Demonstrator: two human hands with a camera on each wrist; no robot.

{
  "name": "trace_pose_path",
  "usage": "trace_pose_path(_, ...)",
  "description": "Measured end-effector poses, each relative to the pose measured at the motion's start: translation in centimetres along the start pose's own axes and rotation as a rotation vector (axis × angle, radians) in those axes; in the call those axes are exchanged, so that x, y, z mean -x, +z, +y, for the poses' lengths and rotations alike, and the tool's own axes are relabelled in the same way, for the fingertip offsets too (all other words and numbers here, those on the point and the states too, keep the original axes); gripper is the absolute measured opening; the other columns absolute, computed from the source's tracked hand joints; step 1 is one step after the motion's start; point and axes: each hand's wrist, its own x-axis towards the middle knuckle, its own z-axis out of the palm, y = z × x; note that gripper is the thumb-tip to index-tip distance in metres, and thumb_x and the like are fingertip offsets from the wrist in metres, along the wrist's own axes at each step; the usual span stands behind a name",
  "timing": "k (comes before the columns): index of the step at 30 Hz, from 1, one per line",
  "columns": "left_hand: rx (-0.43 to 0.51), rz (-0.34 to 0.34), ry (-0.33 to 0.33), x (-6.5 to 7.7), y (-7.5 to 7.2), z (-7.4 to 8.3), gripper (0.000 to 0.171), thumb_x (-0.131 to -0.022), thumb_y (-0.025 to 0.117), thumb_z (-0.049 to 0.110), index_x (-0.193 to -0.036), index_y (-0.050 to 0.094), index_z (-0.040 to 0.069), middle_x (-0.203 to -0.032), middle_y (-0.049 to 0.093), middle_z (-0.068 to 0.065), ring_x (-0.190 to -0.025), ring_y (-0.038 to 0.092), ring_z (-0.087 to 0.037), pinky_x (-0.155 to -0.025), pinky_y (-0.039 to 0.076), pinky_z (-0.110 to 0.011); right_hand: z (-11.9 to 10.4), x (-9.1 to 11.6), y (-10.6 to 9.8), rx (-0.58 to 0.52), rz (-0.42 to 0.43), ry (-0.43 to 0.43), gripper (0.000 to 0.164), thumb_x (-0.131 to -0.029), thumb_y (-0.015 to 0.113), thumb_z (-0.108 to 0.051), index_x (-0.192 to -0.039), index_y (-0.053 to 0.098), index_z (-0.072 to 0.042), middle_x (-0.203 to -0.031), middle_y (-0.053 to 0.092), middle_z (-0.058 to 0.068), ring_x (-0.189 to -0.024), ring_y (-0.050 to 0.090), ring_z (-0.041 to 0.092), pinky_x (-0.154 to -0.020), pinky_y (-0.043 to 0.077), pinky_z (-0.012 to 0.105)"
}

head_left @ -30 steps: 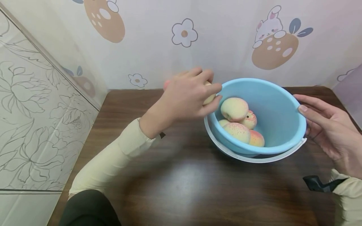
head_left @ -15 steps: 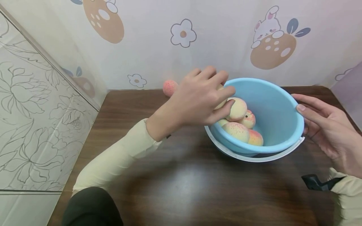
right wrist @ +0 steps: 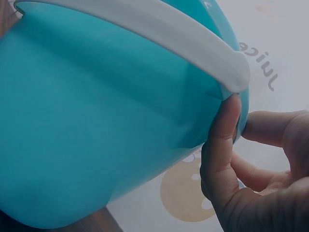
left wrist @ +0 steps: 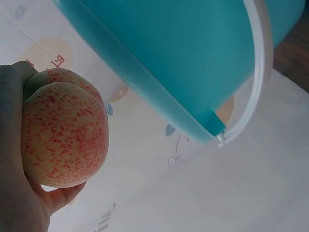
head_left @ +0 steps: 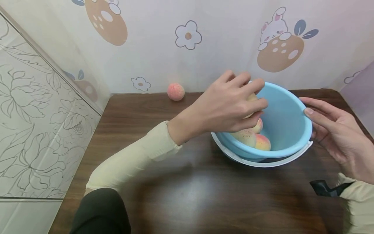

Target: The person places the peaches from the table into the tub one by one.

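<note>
A light blue bucket with a white handle stands on the table, and several peaches lie inside it. Over the bucket's left side, my left hand grips a red-speckled peach, mostly hidden by the fingers in the head view. My right hand pinches the bucket's right rim near the handle joint; the right wrist view shows its fingers against the wall. Some of the peaches in the bucket are covered by my left hand.
One pink peach rests at the table's back edge, by the patterned curtain. The brown wooden table reaches toward me. A panel with flower drawings borders its left side.
My left hand has moved right with the peach, from the bucket's left rim to over its inside. The pink peach at the back has come into full view. My right hand stays on the rim.
</note>
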Motion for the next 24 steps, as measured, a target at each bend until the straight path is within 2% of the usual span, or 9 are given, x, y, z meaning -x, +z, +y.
trace_pose_path(7, 0.055, -0.119, 0.013, -1.1, 0.5, 0.5, 0.040, -0.104, 0.035, 0.036, -0.106, 0.074, 0.027, -0.108, 0.065, 0.000, -0.093, 0.056, -0.020, -0.077, 0.042, -0.036, 0.0, 0.1, 0.1, 0.009, -0.004, -0.006, 0.045, -0.105, 0.049, 0.006, -0.144, 0.060, -0.012, -0.125, 0.073, 0.000, -0.088, 0.079, 0.016, -0.065, 0.063, 0.028)
trace_pose_path(14, 0.075, -0.181, 0.032, -1.8, 1.4, 1.2, 0.040, -0.105, 0.035, 0.037, -0.108, 0.073, 0.026, -0.108, 0.065, 0.002, -0.091, 0.056, -0.020, -0.075, 0.042, -0.035, 0.1, 0.2, 0.2, 0.020, 0.000, -0.012, 0.045, -0.105, 0.048, 0.006, -0.144, 0.060, -0.012, -0.125, 0.073, 0.000, -0.086, 0.078, 0.015, -0.063, 0.061, 0.026)
trace_pose_path(19, 0.112, -0.276, 0.044, -2.3, 2.1, 1.8, 0.039, -0.106, 0.035, 0.038, -0.113, 0.072, 0.027, -0.107, 0.063, 0.003, -0.091, 0.055, -0.019, -0.077, 0.046, -0.034, 0.1, 0.2, 0.1, 0.006, -0.017, -0.016, 0.045, -0.106, 0.046, 0.007, -0.145, 0.059, -0.011, -0.126, 0.073, 0.001, -0.087, 0.079, 0.015, -0.063, 0.061, 0.027)
trace_pose_path(24, 0.135, -0.346, 0.050, -2.7, 3.0, 2.3, 0.039, -0.106, 0.036, 0.041, -0.118, 0.072, 0.029, -0.111, 0.063, 0.004, -0.094, 0.054, -0.017, -0.078, 0.044, -0.033, 0.0, 0.0, -0.1, -0.007, -0.032, -0.016, 0.046, -0.106, 0.046, 0.007, -0.146, 0.058, -0.011, -0.127, 0.072, 0.002, -0.090, 0.079, 0.016, -0.065, 0.062, 0.028)
